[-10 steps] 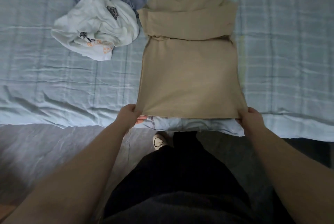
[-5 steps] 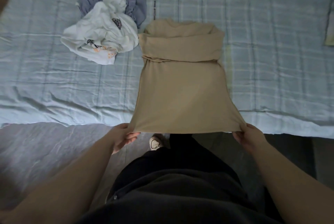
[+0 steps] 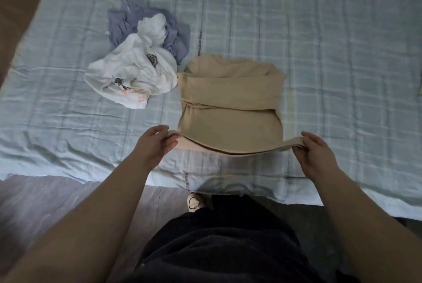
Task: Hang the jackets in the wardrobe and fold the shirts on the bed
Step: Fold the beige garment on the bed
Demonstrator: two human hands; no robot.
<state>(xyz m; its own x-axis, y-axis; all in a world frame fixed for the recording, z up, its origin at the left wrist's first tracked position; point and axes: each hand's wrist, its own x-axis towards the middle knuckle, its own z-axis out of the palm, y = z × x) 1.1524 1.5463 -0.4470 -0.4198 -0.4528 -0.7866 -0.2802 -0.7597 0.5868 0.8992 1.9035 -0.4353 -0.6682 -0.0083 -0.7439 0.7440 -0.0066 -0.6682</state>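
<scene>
Hem of tan shirt (image 3: 230,104) has lifted; left hand (image 3: 153,145), right hand (image 3: 316,156) pinch it.

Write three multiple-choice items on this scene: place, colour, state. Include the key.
1. The white shirt lies where from the tan shirt? A. On it B. Left C. Right
2. The garment under the white shirt is: A. Red B. Black C. Grey-blue
3. The tan shirt's near hem is: A. Flat, untouched B. Raised, pinched by left hand and right hand C. Pinched by one hand

1 B: it sits beside the tan shirt's left edge.
2 C: grey-blue cloth shows behind the white.
3 B: each hand pinches a hem corner above the bed.
</scene>
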